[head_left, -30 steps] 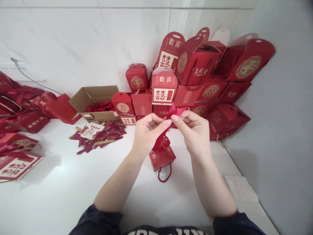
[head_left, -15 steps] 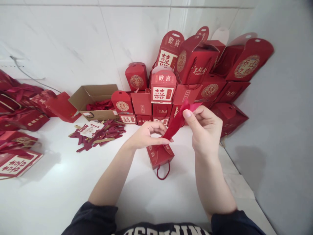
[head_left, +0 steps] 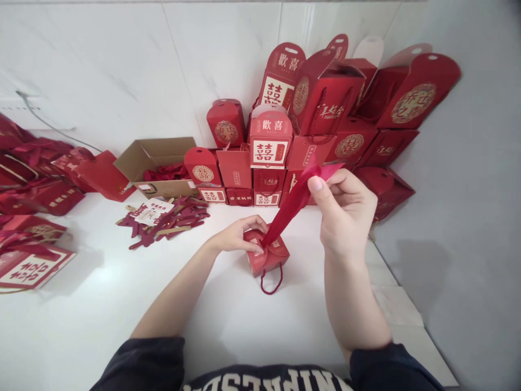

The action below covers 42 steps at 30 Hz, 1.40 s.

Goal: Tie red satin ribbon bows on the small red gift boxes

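A small red gift box (head_left: 264, 264) stands on the white table before me, with a dark red cord handle (head_left: 271, 290) hanging down its near side. My left hand (head_left: 240, 236) grips the box at its left and top, thumb on the lid and fingers curved behind. A red ribbon (head_left: 287, 209) runs slantwise up from the top of the box to my right hand (head_left: 348, 209). Thumb and fingers of that hand pinch the ribbon's upper end, a short bit of it sticking out past them. How the lower end is fixed cannot be seen.
Stacked red gift boxes (head_left: 271, 138) stand along the tiled wall. Left of them are an open cardboard box (head_left: 171, 187) holding red ribbons and a pile of dark red strips (head_left: 179, 220) with a white card (head_left: 153, 212). More ribboned boxes (head_left: 35, 266) sit at the far left.
My left hand has let go of the ribbon and moved down and left onto the box. My right hand has shifted slightly right, and the ribbon now stretches longer between box and hand.
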Each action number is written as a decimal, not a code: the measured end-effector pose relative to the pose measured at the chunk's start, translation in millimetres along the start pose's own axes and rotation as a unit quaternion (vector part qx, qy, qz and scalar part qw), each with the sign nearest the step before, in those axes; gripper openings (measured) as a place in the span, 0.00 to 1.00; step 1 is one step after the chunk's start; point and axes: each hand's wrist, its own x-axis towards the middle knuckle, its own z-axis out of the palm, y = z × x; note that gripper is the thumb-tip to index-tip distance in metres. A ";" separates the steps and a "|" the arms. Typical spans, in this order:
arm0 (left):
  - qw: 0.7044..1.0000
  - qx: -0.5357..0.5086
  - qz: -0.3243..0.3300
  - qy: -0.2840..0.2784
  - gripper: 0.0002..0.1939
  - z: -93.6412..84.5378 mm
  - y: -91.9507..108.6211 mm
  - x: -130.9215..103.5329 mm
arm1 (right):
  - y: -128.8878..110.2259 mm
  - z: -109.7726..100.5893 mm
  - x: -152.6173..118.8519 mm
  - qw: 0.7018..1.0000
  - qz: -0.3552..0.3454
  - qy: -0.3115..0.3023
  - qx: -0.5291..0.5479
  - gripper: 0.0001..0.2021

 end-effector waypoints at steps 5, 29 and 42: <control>0.999 -0.029 -0.014 -0.026 0.20 5.0 -2.5 -0.8 | 0.9 0.2 0.8 1.000 0.010 -0.010 0.011 0.13; 0.999 0.031 0.041 0.009 0.06 7.2 -15.2 7.2 | 0.3 -0.4 2.0 0.999 0.026 -0.021 0.024 0.13; 0.995 0.072 0.072 -0.002 0.06 7.2 -15.8 7.6 | 6.5 -1.9 5.3 0.999 0.037 -0.007 0.022 0.13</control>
